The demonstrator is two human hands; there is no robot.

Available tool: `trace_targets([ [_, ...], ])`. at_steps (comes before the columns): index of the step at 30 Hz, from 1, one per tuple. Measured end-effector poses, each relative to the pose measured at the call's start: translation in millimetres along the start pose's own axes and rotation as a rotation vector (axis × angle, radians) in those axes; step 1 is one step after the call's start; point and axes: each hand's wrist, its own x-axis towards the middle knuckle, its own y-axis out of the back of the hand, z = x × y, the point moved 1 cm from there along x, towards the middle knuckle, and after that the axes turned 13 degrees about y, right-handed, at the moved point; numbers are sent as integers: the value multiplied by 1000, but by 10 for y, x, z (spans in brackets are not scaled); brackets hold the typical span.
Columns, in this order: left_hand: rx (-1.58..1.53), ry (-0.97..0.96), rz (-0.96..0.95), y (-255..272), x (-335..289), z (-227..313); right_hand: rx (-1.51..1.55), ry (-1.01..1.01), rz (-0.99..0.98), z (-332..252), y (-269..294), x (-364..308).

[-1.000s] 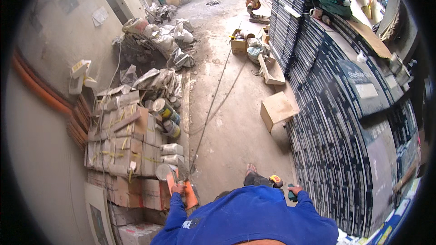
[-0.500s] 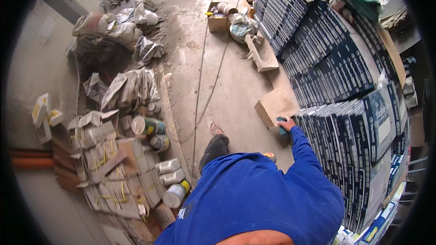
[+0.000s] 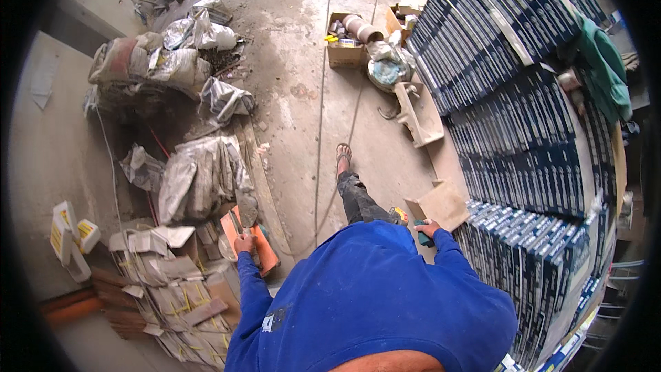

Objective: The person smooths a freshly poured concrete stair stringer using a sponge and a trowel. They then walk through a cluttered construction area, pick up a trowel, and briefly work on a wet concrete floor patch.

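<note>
1. Head view: the left hand (image 3: 244, 242) closes around an orange board (image 3: 266, 253) and what looks like a trowel (image 3: 246, 208), beside the cartons (image 3: 206, 311).
2. The right hand (image 3: 429, 227) curls around a green block (image 3: 423, 238) near the dark boxes (image 3: 509, 248).
3. Both hands are loaded, nothing set down yet; what remains cannot be told.

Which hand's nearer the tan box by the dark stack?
Right. The right hand appears at the lower edge of the tan box; the left hand is well to its left.
</note>
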Motion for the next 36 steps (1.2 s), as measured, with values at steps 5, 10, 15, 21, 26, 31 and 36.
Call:
trace_targets([
  [5, -4, 59, 32, 201, 498, 1316, -6, -42, -2, -1206, 299, 1254],
  [10, -118, 359, -178, 143, 695, 1849, -27, 228, 29, -3102, 935, 2405],
  [15, 621, 130, -338, -162, 1251, 2122, -114, 455, 89, -5273, 1503, 3409],
  [21, 460, 45, -269, -460, 3035, 3773, -133, 499, 247, -6940, 1510, 4334],
  [26, 266, -143, -117, -14, 4550, 5173, -106, 350, 112, -7685, 1414, 4665],
  [31, 274, -518, 41, 449, 5651, 6340, -56, 181, 95, -8102, 1494, 5059],
  [36, 198, -75, 21, 653, 6790, 7923, -115, 43, 165, -8636, 2007, 5930],
])
